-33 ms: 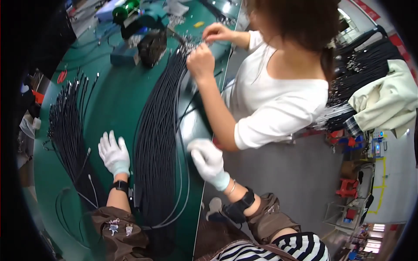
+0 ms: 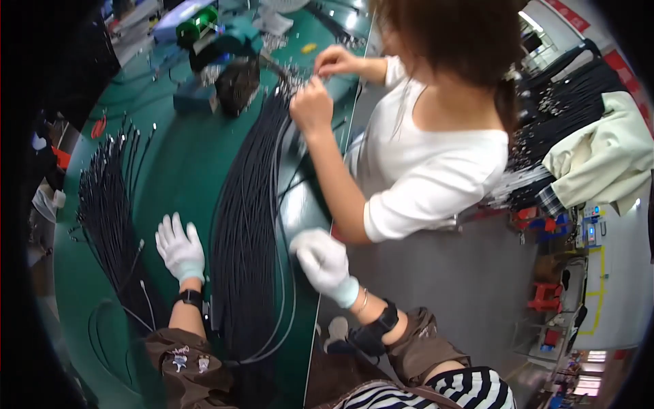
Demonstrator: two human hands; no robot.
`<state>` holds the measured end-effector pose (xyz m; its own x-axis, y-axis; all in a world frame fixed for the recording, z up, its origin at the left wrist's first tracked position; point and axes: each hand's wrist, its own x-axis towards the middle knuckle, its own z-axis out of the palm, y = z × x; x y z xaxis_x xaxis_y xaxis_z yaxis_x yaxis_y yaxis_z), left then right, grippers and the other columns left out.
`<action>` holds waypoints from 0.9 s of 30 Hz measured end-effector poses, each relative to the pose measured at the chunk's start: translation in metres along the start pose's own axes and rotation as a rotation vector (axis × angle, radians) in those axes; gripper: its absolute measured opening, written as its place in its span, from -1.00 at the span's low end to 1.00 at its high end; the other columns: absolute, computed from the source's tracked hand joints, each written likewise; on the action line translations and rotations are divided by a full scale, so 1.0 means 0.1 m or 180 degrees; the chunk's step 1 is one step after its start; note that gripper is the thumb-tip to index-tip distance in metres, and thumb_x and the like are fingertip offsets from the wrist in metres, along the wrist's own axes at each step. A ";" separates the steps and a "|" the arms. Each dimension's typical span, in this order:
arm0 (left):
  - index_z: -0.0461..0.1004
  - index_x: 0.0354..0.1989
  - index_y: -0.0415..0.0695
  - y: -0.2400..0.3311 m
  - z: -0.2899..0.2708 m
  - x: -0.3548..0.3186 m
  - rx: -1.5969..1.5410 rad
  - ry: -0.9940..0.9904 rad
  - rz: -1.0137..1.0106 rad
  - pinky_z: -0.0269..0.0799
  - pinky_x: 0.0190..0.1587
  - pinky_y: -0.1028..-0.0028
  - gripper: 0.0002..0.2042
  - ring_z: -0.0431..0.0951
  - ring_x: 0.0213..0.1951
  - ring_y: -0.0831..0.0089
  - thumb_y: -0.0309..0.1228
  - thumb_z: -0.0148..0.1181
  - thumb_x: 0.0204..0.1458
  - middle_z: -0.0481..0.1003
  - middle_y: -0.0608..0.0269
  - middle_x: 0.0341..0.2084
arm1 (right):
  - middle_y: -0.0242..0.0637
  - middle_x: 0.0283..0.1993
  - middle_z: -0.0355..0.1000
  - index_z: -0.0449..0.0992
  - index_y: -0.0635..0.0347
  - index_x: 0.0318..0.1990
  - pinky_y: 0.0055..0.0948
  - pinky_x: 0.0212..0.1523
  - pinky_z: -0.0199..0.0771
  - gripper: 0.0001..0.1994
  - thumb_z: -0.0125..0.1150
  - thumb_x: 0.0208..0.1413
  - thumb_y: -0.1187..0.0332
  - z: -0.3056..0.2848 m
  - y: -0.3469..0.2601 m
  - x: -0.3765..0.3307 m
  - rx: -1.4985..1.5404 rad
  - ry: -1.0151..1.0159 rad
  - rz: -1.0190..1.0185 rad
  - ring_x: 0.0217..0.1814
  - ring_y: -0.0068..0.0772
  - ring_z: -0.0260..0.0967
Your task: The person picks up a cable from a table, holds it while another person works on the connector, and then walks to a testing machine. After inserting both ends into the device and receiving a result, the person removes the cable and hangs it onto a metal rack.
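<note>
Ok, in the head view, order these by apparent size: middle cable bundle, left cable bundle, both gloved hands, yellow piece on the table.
1. Middle cable bundle
2. Left cable bundle
3. Left gloved hand and right gloved hand: close in size, nearness unsure, so unranked
4. Yellow piece

Cable bundles (image 2: 248,238) on a table (image 2: 177,157), left hand (image 2: 181,253) between them, right hand (image 2: 323,264) to their right

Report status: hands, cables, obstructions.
Left hand open, between black cable bundles. Right hand part-curled, contents unclear. Bundles on green table. Co-worker's hands at right bundle's far end.
</note>
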<state>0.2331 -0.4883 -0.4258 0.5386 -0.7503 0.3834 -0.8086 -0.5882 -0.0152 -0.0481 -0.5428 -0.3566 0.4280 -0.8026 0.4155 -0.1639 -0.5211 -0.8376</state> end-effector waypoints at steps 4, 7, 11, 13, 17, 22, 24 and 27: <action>0.28 0.05 -0.12 0.01 -0.05 0.11 -0.0145 0.0049 -0.0011 -0.03 0.22 0.26 -0.60 0.17 0.14 0.24 -0.21 -0.12 0.07 0.24 0.15 0.08 | -0.16 -0.47 0.38 0.40 0.30 -0.53 -0.33 -0.36 0.38 -0.92 0.06 -0.05 0.53 0.01 -0.39 0.19 0.0416 -0.0307 -0.0564 -0.42 -0.13 0.36; 0.32 -0.01 -0.14 0.02 -0.08 0.16 -0.0232 0.0170 -0.0113 0.00 0.20 0.24 -0.62 0.20 0.11 0.20 -0.23 -0.07 0.02 0.27 0.12 0.04 | -0.10 -0.32 0.40 0.42 0.32 -0.37 -0.31 -0.23 0.39 -0.92 0.04 -0.01 0.50 0.05 -0.70 0.33 0.0515 -0.0522 -0.0718 -0.28 -0.10 0.38; 0.32 -0.01 -0.14 -0.01 -0.06 0.13 -0.0269 0.0098 -0.0224 -0.01 0.21 0.25 -0.62 0.20 0.11 0.20 -0.23 -0.07 0.02 0.28 0.12 0.04 | -0.02 -0.10 0.35 0.36 0.37 -0.12 -0.29 -0.04 0.33 -0.74 -0.02 0.04 0.42 -0.05 -1.01 0.45 0.0329 -0.0570 -0.1128 -0.06 -0.05 0.33; 0.33 -0.01 -0.14 -0.02 -0.03 0.13 -0.0285 0.0057 -0.0221 -0.02 0.21 0.25 -0.62 0.21 0.11 0.20 -0.23 -0.08 0.02 0.27 0.12 0.04 | 0.01 -0.01 0.29 0.29 0.38 -0.02 -0.28 0.05 0.25 -0.66 -0.05 0.07 0.38 -0.15 -1.10 0.55 0.0439 -0.0614 -0.1315 0.05 -0.03 0.26; 0.33 -0.01 -0.13 -0.04 0.01 0.14 -0.0230 0.0047 -0.0209 -0.04 0.22 0.26 -0.62 0.20 0.12 0.22 -0.22 -0.09 0.03 0.28 0.14 0.05 | 0.04 0.03 0.27 0.26 0.40 0.02 -0.28 0.08 0.22 -0.62 -0.09 0.09 0.34 -0.19 -1.24 0.68 0.0751 -0.0589 -0.1433 0.10 -0.01 0.23; 0.33 -0.01 -0.13 -0.07 0.02 0.16 -0.0233 -0.0046 -0.0298 -0.05 0.22 0.27 -0.62 0.19 0.13 0.24 -0.21 -0.10 0.03 0.27 0.16 0.06 | 0.05 0.01 0.28 0.30 0.40 -0.03 -0.29 0.06 0.24 -0.64 -0.08 0.09 0.33 -0.06 -1.28 0.58 0.0977 -0.0686 -0.1275 0.07 0.01 0.24; 0.33 -0.01 -0.12 -0.06 0.03 0.17 -0.0245 0.0024 -0.0267 -0.05 0.22 0.27 -0.62 0.19 0.13 0.24 -0.21 -0.11 0.04 0.27 0.17 0.06 | 0.05 0.01 0.28 0.31 0.39 -0.03 -0.28 0.06 0.24 -0.65 -0.07 0.07 0.33 -0.02 -1.19 0.50 0.0802 -0.0806 -0.1026 0.07 0.01 0.24; 0.32 0.00 -0.12 -0.06 0.03 0.19 -0.0231 -0.0077 -0.0288 -0.04 0.21 0.28 -0.62 0.18 0.13 0.24 -0.21 -0.12 0.05 0.26 0.18 0.06 | 0.05 0.02 0.27 0.32 0.36 -0.04 -0.26 0.07 0.23 -0.65 -0.05 0.04 0.34 0.03 -0.98 0.34 0.0579 -0.1001 -0.0676 0.06 0.02 0.25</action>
<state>0.2488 -0.4997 -0.4210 0.6149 -0.7028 0.3578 -0.7711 -0.6310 0.0858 -0.0146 -0.5185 -0.2615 0.6905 -0.5404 0.4808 0.1047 -0.5830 -0.8057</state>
